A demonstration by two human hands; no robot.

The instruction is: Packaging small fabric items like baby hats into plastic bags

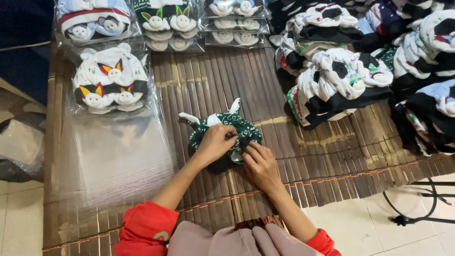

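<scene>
- Left hand (215,142) pressing down on a green patterned cloth bundle (222,130) in the middle of the brown bamboo mat (303,156), fingers curled into the fabric, gripping it.
- Right hand (259,163) pinching the same bundle's lower edge, fingertips closed on the cloth.
- Two white ear-like tips poking up from the bundle's top.
- To the left, a stack of empty clear plastic bags (118,156) lying flat.
- Above it, a filled clear bag (111,80) holding white animal-face bundles.
- Along the far edge, more packed bags (170,23) of similar pieces.
- To the right, a loose heap of unbagged bundles (341,80), well apart from the hands.
</scene>
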